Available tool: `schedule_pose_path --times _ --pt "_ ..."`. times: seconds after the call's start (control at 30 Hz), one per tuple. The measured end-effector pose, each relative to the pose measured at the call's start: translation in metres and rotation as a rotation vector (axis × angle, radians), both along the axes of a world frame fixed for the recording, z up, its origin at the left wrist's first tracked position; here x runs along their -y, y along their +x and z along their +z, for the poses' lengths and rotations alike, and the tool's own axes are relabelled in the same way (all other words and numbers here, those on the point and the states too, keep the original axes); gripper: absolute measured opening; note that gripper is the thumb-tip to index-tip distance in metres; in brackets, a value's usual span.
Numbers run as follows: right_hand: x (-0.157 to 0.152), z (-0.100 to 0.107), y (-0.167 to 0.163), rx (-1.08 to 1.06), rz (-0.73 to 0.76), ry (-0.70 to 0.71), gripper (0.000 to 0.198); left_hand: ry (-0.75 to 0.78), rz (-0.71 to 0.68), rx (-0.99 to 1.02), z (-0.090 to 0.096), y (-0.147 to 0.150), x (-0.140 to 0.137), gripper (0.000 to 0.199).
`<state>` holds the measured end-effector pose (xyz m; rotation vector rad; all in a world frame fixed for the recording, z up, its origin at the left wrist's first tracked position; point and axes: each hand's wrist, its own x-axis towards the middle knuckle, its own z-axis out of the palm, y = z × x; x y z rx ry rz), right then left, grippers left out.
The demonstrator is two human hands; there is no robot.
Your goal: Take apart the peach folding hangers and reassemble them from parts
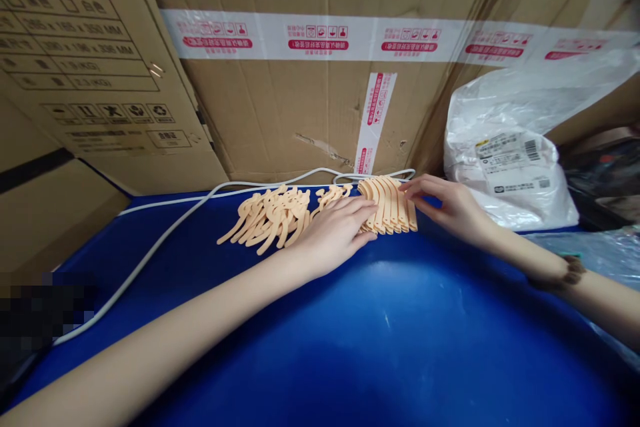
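Note:
A neat row of curved, flat beige pieces [387,207], with small holes at their near ends, lies against the back of the blue surface. My left hand [333,233] reaches over its left end, fingers stretched and thumb apart, touching the pieces. At the right end, my right hand [447,207] has thumb and index fingertips close together in a pinch on the edge of a piece. To the left is a loose, jumbled pile of the same beige pieces [275,217]. A few smaller-looking ones [330,195] show behind my left hand, which hides part of them.
A big taped cardboard box [280,113] walls off the back, with another printed carton [100,80] at left. A white cable [165,233] runs along the back and left. At right stand a white plastic bag [510,167] with a label and clear plastic [600,253].

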<state>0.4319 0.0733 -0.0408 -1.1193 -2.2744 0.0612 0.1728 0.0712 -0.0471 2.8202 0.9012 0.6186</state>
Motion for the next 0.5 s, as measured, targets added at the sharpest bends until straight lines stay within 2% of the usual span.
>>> schedule_pose_path --times 0.1,0.23,0.37,0.5 --pt "0.016 0.006 -0.015 0.044 -0.027 0.062 0.015 -0.020 0.019 0.002 0.002 -0.006 0.013 0.044" --pt "0.042 0.010 -0.042 0.102 0.040 0.107 0.014 -0.042 0.067 0.014 0.000 -0.016 0.032 0.045" --pt "0.068 0.004 -0.065 0.162 0.080 0.054 0.025 -0.029 0.112 0.016 -0.003 -0.028 0.055 0.042" --pt "0.089 -0.007 -0.077 0.177 0.149 -0.002 0.026 -0.035 0.132 -0.013 -0.006 -0.042 0.078 0.042"
